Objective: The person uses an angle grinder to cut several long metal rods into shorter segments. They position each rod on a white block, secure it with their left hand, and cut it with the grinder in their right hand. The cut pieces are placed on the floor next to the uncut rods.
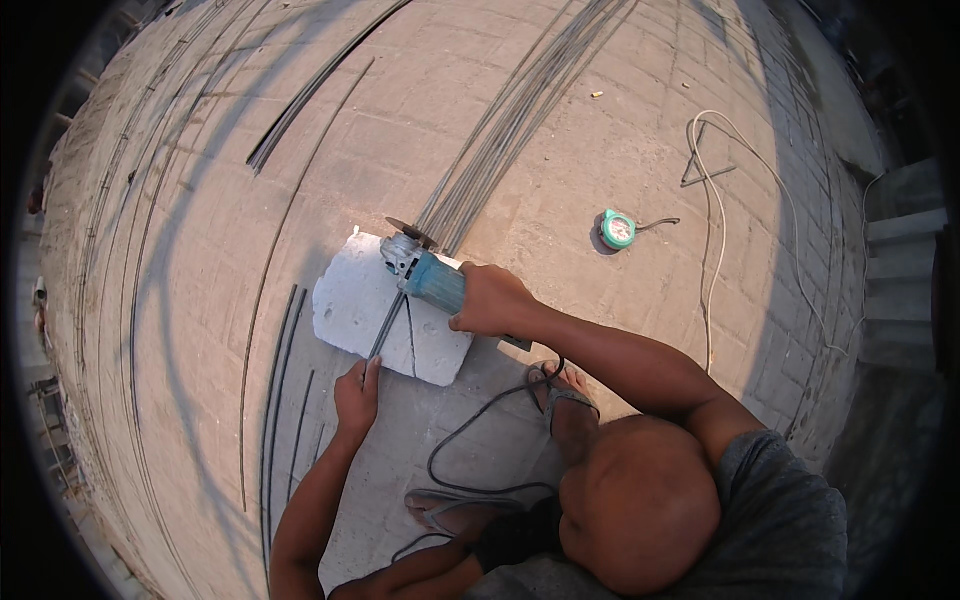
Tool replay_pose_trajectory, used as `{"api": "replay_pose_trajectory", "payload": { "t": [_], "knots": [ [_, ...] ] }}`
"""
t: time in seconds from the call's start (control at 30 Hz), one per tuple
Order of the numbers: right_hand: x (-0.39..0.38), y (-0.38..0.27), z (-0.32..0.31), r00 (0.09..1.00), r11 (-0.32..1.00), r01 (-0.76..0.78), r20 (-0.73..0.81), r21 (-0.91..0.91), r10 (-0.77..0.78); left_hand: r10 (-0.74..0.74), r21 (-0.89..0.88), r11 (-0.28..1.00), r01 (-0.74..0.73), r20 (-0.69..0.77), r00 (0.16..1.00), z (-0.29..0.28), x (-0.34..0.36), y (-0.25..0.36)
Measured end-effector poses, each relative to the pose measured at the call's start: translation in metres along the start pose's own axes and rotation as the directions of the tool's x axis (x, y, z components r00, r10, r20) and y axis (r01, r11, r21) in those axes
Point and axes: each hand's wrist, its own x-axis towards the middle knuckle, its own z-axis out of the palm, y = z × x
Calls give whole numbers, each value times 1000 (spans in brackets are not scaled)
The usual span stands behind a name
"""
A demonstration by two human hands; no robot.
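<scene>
My right hand is closed round the rear body of a blue-green angle grinder. Its cutting disc lies across a bundle of thin steel rods, above the far side of a pale, rough-edged block. Whether the disc spins or touches the rods, I cannot tell. My left hand grips the near ends of the steel rods just off the block's near edge. A dark line, perhaps a groove or a rod, runs down the block beside them.
Several rods lie left of the block, with another bundle farther off. At right are a green tape measure, a bent rod piece and a looped pale cable. A black cord winds beside my sandalled feet.
</scene>
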Motion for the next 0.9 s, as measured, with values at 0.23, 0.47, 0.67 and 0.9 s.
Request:
{"api": "replay_pose_trajectory", "payload": {
  "t": [0.23, 0.47, 0.67, 0.9],
  "knots": [
    [-1, 1, 0, 1000, 1000, -6, -9, 6, 6, 7, 5, 1000, -7, -19, 1000, 2, 1, -5],
    [0, 1, 1, 1000, 1000, 7, -10, 7, -7, -14, 16, 1000, 14, -10, 1000, 2, 0, -3],
    [1, 3, 3, 1000, 1000, 15, -19, 0, -15, -8, 8, 1000, 8, -6, 1000, 1, 0, -1],
    [2, 3, 3, 1000, 1000, 14, -20, -3, -14, -6, 9, 1000, 6, -1, 1000, 1, 0, -2]
  ]
}}
